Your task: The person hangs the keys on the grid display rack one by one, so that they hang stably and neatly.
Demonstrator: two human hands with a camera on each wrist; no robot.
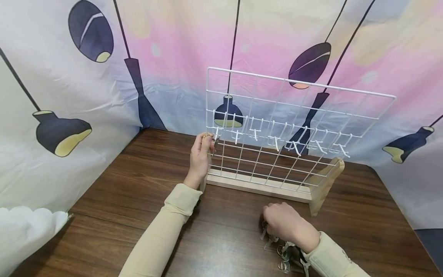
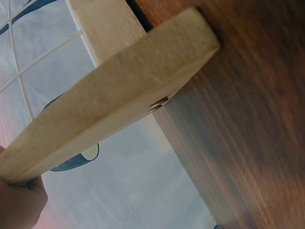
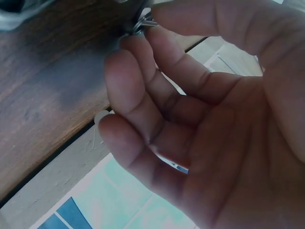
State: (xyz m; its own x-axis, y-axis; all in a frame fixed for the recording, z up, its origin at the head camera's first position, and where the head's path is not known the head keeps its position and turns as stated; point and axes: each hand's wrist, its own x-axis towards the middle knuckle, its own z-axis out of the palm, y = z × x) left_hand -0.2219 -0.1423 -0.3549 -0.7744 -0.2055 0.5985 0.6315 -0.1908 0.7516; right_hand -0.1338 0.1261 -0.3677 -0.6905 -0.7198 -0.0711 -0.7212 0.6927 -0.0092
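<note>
A white wire grid rack [image 1: 301, 81] with a row of white hooks [image 1: 275, 143] stands on a pale wooden base [image 1: 259, 187]. At its left end my left hand [image 1: 200, 156] grips the upper end of the wooden side support [image 2: 109, 90]. A small dark metal piece [image 1: 216, 139] shows beside these fingers, by the leftmost hook. Low over the table, in front of the rack, my right hand [image 1: 288, 222] pinches a small metal key ring [image 3: 147, 21] between thumb and forefinger. Keys [image 1: 263, 234] show under this hand, and clear key rings [image 1: 283, 266] lie by the wrist.
The dark wooden table [image 1: 114, 215] reaches back to a printed cloth backdrop [image 1: 180, 46]. The right wooden support [image 1: 327, 184] of the rack stands beyond my right hand. White scalloped cloth [image 1: 31, 231] hangs at the left table edge.
</note>
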